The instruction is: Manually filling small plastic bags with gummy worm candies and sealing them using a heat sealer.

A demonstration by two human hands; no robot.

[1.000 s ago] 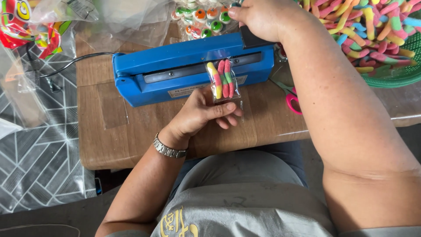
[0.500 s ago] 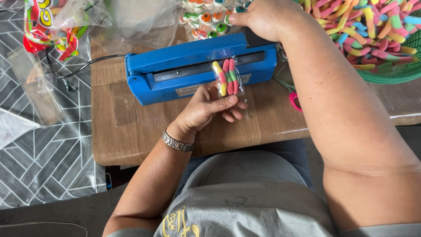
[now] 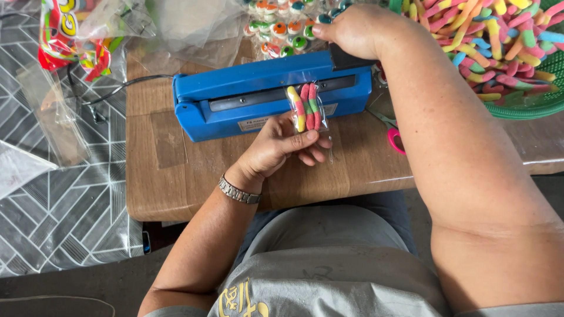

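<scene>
A blue heat sealer (image 3: pixel 235 100) lies across a small wooden table (image 3: pixel 176 182). My left hand (image 3: pixel 282 147) pinches a small clear bag of striped gummy worms (image 3: pixel 306 108), whose top edge lies in the sealer's jaw. My right hand (image 3: pixel 352 29) rests on the black handle at the sealer's right end, pressing the arm down. A metal watch sits on my left wrist.
A green basket (image 3: pixel 529 103) heaped with coloured gummy worms stands at the far right. Pink-handled scissors (image 3: pixel 395 138) lie beside the sealer. Bagged round candies (image 3: pixel 282 26) sit behind it; clear and red wrappers (image 3: pixel 76 35) lie left. A black cord (image 3: pixel 111 91) runs off left.
The view has shifted a little. Both hands keep their places, the left on the bag and the right on the sealer's handle.
</scene>
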